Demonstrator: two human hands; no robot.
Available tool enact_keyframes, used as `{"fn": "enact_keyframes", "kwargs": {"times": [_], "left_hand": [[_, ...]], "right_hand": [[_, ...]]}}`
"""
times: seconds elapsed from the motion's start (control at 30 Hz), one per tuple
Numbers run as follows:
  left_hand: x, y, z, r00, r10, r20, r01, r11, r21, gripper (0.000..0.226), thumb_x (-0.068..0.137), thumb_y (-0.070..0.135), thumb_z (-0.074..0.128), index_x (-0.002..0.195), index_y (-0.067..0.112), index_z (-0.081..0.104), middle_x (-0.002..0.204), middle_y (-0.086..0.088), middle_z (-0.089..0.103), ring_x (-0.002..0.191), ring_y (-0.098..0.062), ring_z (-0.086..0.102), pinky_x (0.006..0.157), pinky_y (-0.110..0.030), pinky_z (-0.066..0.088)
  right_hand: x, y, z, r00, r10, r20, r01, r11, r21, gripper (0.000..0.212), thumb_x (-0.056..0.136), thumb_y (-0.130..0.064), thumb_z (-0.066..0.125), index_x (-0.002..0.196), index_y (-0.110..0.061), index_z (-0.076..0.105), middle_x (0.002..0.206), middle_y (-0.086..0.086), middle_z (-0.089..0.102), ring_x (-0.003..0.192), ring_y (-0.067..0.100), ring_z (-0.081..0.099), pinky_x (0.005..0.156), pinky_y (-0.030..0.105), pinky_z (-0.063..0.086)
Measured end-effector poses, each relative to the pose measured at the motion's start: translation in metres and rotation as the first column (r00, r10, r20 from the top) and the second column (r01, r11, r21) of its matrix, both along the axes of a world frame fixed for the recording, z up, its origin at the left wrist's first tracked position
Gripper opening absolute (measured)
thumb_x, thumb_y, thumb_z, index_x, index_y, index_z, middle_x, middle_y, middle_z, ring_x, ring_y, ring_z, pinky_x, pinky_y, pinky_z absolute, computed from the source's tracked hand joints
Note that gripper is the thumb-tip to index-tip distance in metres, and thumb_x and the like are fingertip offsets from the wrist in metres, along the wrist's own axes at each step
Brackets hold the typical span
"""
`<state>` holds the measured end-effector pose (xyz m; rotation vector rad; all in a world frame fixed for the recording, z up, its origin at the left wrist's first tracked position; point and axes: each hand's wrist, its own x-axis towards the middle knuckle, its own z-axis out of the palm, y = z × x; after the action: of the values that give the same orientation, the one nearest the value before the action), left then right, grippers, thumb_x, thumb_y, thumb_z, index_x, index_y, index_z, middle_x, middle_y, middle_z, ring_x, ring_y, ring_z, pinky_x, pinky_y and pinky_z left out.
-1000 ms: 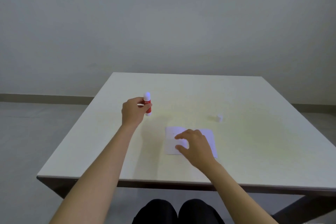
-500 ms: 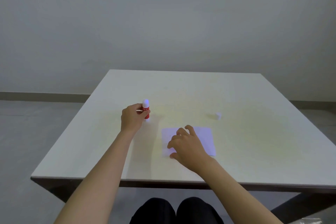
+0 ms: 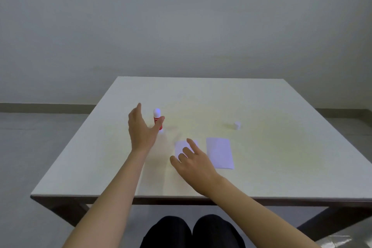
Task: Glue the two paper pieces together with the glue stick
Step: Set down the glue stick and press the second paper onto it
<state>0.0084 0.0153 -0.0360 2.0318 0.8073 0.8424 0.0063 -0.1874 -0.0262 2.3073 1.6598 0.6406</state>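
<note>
A red glue stick (image 3: pixel 157 117) with a white top stands upright on the white table (image 3: pixel 261 106), left of centre. My left hand (image 3: pixel 142 131) is open beside it, fingers spread, thumb just in front of the stick and not gripping it. Two white paper pieces lie apart near the front: the left piece (image 3: pixel 181 146) is partly covered by my right hand (image 3: pixel 194 162), whose fingers rest flat on it; the right piece (image 3: pixel 219 152) lies bare next to it.
A small white cap (image 3: pixel 237 125) sits on the table to the right, behind the papers. The table's front edge (image 3: pixel 181 199) runs just above my knees. Grey floor and a plain wall surround the table.
My left hand has set the glue stick upright on the table and let go. My right hand has slid one paper piece leftward, so the two pieces now lie side by side.
</note>
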Motion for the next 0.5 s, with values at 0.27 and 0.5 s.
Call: {"fn": "enact_keyframes", "kwargs": {"times": [0.27,0.5], "left_hand": [[-0.014,-0.058,0.025,0.961,-0.164,0.220,0.193,0.975,-0.114,0.016,0.089,0.021,0.054,0.077,0.018,0.064,0.065,0.005,0.065,0.058,-0.008,0.062,0.063,-0.026,0.047],[-0.001,-0.112,0.033,0.903,-0.407,0.139,0.397,0.663,-0.635,0.022,0.088,0.033,0.060,0.078,0.016,0.071,0.075,0.004,0.076,0.068,-0.013,0.074,0.059,-0.022,0.054]], "right_hand": [[0.039,-0.008,0.039,0.899,-0.044,-0.436,0.354,0.659,0.664,0.053,0.077,-0.001,0.064,0.124,-0.024,0.064,0.079,0.004,0.069,0.061,0.027,0.064,0.067,0.036,0.055],[0.052,-0.033,0.051,0.409,0.373,-0.833,0.831,0.225,0.509,0.036,0.090,-0.005,0.053,0.113,-0.030,0.064,0.093,0.004,0.064,0.076,0.031,0.069,0.076,0.046,0.058]]}}
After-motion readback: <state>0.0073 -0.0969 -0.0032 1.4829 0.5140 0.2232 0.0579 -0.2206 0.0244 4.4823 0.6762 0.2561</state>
